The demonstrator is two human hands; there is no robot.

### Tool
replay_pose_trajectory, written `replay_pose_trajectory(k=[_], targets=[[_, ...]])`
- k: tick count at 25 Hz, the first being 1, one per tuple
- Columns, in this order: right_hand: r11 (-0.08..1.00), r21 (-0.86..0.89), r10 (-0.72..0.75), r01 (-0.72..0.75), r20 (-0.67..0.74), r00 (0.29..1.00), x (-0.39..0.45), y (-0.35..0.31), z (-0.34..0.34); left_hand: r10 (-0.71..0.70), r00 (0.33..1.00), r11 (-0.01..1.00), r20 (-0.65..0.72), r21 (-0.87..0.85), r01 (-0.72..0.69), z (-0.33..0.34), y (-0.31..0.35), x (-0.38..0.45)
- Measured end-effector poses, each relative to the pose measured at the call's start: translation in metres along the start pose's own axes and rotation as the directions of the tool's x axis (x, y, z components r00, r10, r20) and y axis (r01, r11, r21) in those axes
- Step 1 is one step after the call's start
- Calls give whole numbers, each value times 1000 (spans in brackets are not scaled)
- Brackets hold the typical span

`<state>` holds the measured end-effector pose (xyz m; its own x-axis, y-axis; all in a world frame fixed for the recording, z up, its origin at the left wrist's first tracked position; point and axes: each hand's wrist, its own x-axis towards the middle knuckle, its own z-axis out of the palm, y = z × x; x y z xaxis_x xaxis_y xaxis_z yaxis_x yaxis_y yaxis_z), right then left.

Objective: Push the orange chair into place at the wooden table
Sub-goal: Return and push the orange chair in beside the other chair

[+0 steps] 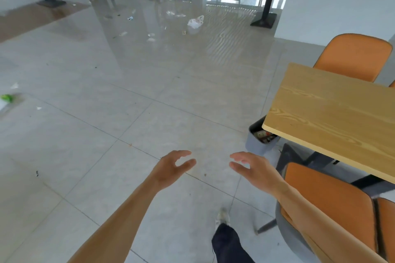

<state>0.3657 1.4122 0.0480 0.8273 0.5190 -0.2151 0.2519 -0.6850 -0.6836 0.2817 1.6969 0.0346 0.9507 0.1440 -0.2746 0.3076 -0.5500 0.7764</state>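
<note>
The person's forearms reach out from the bottom of the view, and a dark trouser leg with a pale shoe (223,216) steps on the floor (106,113) below and between them. The left hand (174,166) is released, fingers curled loosely around nothing. The right hand (251,168) is the same: spread, palm inward, holding nothing. Both hover over bare tiles, near each other but apart.

The orange chair (329,203) sits just to the right of the right hand and slightly behind it, under that forearm; its backrest is close to the wrist but I cannot tell whether they touch. The wooden surface (333,113) lies beyond and right of the right hand, its near edge overhanging the chair's seat side. A grey bin (256,145) stands just ahead of the right hand, tucked by the surface's corner. A second orange chair (354,57) stands at the far side.

Neither hand is on the chair, so the push looks not yet begun. The risks, as I judge them: pushing from one corner would swing the chair askew on the slick tiles; a leg could catch the bin or the surface's dark base (320,158); the stepping foot could clip the chair's splayed leg (266,226).
</note>
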Motion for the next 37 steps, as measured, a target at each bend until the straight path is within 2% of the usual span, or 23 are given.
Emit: replay_pose_trajectory(k=[9, 17, 25, 31, 37], targets=[[987, 160, 17, -4, -75, 997, 179, 18, -65, 44, 999, 996, -22, 76, -42, -65, 56, 172], [982, 185, 52, -28, -125, 991, 301, 36, -137, 99, 994, 991, 36, 89, -101, -86, 99, 322], [988, 129, 108, -86, -174, 979, 486, 51, -211, 188, 980, 981, 61, 32, -191, -126, 124, 544], [969, 139, 233, -203, -257, 938, 615, 66, -282, 257, 949, 963, 185, 37, -268, -167, 178, 732], [934, 187, 352, -305, -335, 874, 704, 118, -347, 337, 896, 929, 290, 50, -366, -152, 246, 893]])
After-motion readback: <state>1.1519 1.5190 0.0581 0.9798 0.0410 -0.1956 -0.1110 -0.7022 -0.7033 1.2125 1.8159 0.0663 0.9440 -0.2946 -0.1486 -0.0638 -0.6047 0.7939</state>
